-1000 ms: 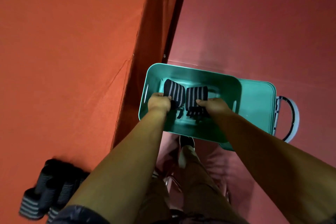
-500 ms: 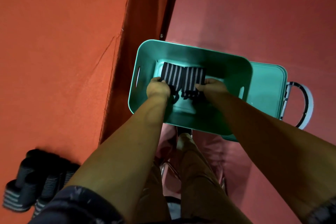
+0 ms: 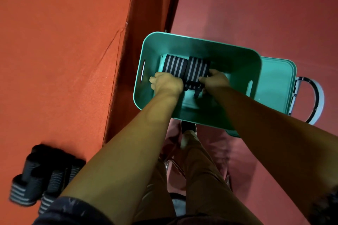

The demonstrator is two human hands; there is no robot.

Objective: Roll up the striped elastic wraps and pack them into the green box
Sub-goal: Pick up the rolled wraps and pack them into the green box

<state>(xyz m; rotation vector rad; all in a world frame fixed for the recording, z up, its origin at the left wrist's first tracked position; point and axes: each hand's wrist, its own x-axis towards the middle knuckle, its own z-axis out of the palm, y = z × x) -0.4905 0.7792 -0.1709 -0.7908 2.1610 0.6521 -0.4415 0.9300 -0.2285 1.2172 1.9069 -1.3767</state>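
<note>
A deep, round-cornered green plastic box [image 3: 237, 64] with slot handles in its short walls stands on the dull red floor [image 3: 256, 5], its long axis running left to right. Low inside it, toward the far left corner, 2 rolled black elastic wraps with white stripes lie end to end and touching: the left roll [image 3: 174, 65] and the right roll [image 3: 198, 68]. Each lies on its side with its axis along the box's long side, and the stripes run from the far wall toward the person. Dark loose strap ends [image 3: 196, 89] hang from their near side.

The left hand [image 3: 167, 84] grips the near side of the left roll with curled fingers. The right hand [image 3: 216, 79] grips the right roll, thumb laid on its striped face. Whether the rolls rest on the bottom cannot be told.

A flat green lid [image 3: 274, 82] lies partly beneath the box's right end. On the orange cloth surface [image 3: 54, 60] at the left sits a blurred pile of rolled striped wraps [image 3: 42, 175].
</note>
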